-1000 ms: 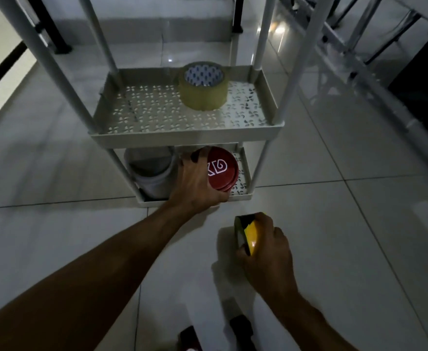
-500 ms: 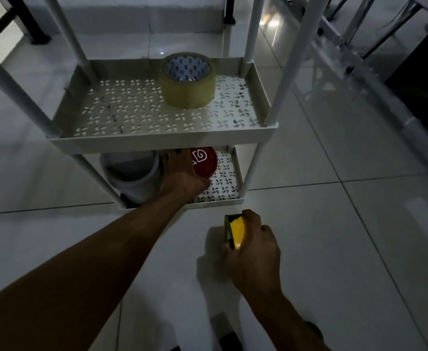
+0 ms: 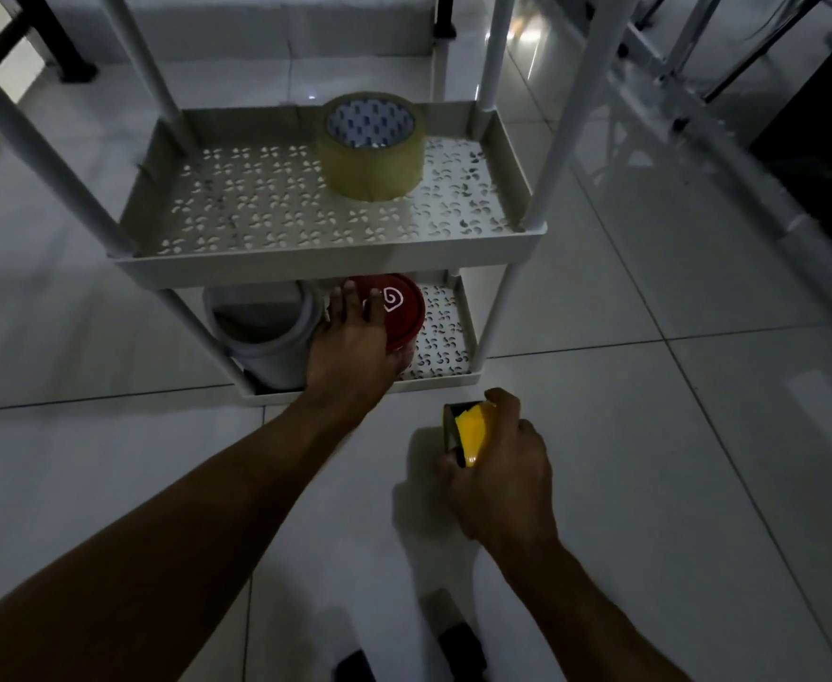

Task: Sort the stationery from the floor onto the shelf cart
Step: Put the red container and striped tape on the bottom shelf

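Note:
A white shelf cart [image 3: 325, 263] stands on the tiled floor. A roll of clear packing tape [image 3: 369, 145] sits on its upper tray. On the lower tray [image 3: 448, 337] a red-lidded container [image 3: 399, 307] stands beside a white pot [image 3: 261, 332]. My left hand [image 3: 350, 347] lies over the red lid with its fingers stretched across the top. My right hand [image 3: 502, 475] grips a yellow and black tape roll [image 3: 470, 430] just above the floor in front of the cart.
White metal frames and legs [image 3: 699, 115] run along the right side, with a dark panel behind them. A black leg [image 3: 59, 51] stands at the far left. Two dark shapes [image 3: 458, 642] lie on the floor near the bottom edge.
My left hand has carried the red-lidded container deeper onto the lower tray, and its fingers now lie flat on the lid. My right hand still holds the yellow tape roll.

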Motion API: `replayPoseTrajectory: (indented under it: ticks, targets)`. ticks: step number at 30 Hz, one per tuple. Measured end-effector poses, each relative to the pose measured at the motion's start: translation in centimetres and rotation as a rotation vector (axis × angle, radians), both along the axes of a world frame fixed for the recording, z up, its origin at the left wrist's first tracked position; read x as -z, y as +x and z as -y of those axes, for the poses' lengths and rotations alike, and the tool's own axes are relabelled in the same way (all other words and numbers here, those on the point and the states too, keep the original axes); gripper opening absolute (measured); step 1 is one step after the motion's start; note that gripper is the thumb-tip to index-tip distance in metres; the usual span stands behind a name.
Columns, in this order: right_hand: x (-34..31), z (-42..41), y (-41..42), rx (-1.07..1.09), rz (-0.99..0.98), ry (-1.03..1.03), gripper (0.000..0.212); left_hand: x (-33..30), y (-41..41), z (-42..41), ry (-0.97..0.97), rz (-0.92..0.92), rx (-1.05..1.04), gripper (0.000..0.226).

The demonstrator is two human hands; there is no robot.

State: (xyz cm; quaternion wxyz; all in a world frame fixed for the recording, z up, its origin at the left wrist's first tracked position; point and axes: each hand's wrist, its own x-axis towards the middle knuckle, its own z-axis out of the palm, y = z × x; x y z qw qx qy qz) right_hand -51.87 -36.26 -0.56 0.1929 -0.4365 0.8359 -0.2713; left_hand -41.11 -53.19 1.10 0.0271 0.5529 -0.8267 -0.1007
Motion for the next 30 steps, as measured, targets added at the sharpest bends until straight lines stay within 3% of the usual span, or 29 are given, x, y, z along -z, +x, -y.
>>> replayPoseTrajectory:
  ticks: [4,6,8,12,16,24,30]
  targets:
    - [-0.8,-0.4,0.2,-0.032,0.008,0.092,0.081,-0.7,2.6,-3.3,-0.09,-0.145,0.108,0.068]
    - [-1.2,-1.7,0.8,-0.065,-0.091,0.067,0.081,-0.7,4.3,-5.1,-0.049,-0.249,0.133,0.058]
    - [-1.1,-3.4,1.4,-0.085,-0.208,0.032,0.086,-0.5,5.9,-6.5,-0.008,-0.239,0.144,0.054]
    - [-0.7,-5.0,1.8,-0.027,-0.213,-0.009,0.095,0.0,8.5,-7.7,-0.034,-0.207,0.128,0.057]
    - [-0.7,-3.7,1.4,-0.102,-0.173,-0.066,0.089,0.0,9.9,-7.8,-0.024,-0.209,0.118,0.059]
    - [-2.2,-1.7,0.9,-0.305,-0.345,0.172,0.096,-0.1,11.7,-8.5,0.021,-0.153,0.116,0.065]
    - [-3.5,1.4,0.9,-0.28,-0.32,0.13,0.075,-0.3,12.5,-7.9,0.034,-0.144,0.107,0.066]
